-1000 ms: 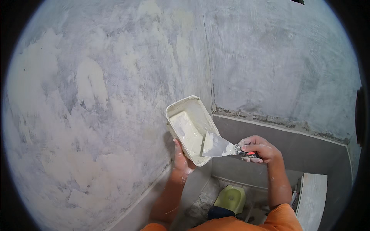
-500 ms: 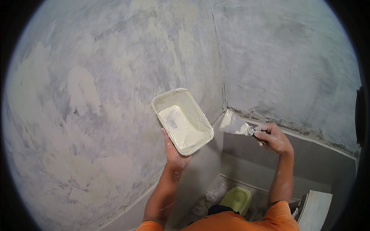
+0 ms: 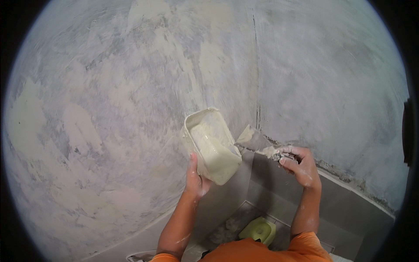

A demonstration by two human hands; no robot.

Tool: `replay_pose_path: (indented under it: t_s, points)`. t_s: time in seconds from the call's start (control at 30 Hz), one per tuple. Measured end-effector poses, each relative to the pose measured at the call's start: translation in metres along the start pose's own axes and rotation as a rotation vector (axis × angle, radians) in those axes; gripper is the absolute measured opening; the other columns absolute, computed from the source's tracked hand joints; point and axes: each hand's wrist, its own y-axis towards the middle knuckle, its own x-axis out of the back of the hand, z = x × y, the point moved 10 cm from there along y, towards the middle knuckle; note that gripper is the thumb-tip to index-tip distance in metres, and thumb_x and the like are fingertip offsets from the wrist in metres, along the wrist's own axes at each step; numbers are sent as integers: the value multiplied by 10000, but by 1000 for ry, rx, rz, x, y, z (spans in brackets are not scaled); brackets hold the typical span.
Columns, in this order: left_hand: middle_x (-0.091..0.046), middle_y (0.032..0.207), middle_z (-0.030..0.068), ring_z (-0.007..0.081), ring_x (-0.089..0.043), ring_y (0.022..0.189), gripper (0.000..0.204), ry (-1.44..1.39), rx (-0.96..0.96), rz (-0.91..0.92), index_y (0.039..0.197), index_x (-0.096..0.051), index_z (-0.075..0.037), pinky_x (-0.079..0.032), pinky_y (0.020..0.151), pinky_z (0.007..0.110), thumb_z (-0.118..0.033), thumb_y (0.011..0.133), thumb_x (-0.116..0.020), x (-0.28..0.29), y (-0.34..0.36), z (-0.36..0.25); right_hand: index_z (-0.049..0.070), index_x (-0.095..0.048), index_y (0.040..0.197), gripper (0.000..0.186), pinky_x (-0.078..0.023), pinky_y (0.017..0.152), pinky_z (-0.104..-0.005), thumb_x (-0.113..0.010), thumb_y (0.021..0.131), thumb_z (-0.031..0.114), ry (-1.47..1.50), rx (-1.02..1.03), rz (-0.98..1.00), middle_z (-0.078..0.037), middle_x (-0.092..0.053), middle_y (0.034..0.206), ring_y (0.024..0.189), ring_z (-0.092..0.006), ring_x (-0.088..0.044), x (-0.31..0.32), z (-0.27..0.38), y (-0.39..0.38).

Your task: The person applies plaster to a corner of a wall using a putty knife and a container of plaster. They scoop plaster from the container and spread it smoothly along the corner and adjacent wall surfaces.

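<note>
My left hand [image 3: 197, 181] grips a cream plastic tub [image 3: 221, 168] from its lower left side. The tub is tilted, and wet pale putty coats its inside. To its right, my right hand [image 3: 304, 168] is closed around the handle of a wide putty knife [image 3: 253, 139]. The knife's blade points up and left, its edge close to the tub's right rim; whether they touch I cannot tell. Putty is smeared on the blade's tip and near the handle. White specks mark both my hands and forearms.
A wall [image 3: 109, 122] with patchy cream putty fills the left. It meets a grey wall [image 3: 331, 87] at a corner. A rough broken seam [image 3: 345, 177] runs above grey tiles [image 3: 340, 214] on the right. Below, on the floor, sits a yellow-green squat toilet pan [image 3: 260, 229].
The tub has tipped, and its inside shows less fully. My right hand has brought the putty knife down and left, toward the tub's rim. The whole view has shifted slightly.
</note>
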Motion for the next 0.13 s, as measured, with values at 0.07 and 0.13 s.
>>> replay_pose_path:
  t_s: [0.07,0.13]
  points:
    - [-417,1522,141,302,-435,1380,780,26,-48,-21,1544,-286,-65,-359,1141,479,-623,1011,-402,8,3,5,-28,-716,1085,265,-461,667,-230,-718,842,78,-59,79,40,-20,-687,835,726,-66,-574,-5,8,2]
    - [-394,1546,145,300,-422,1396,775,42,-86,-76,1544,-286,-65,-329,1168,476,-609,1009,-422,16,2,8,-23,-712,1118,291,-480,769,-233,-712,844,76,-67,-10,41,-39,-708,904,813,-79,-600,-6,3,3]
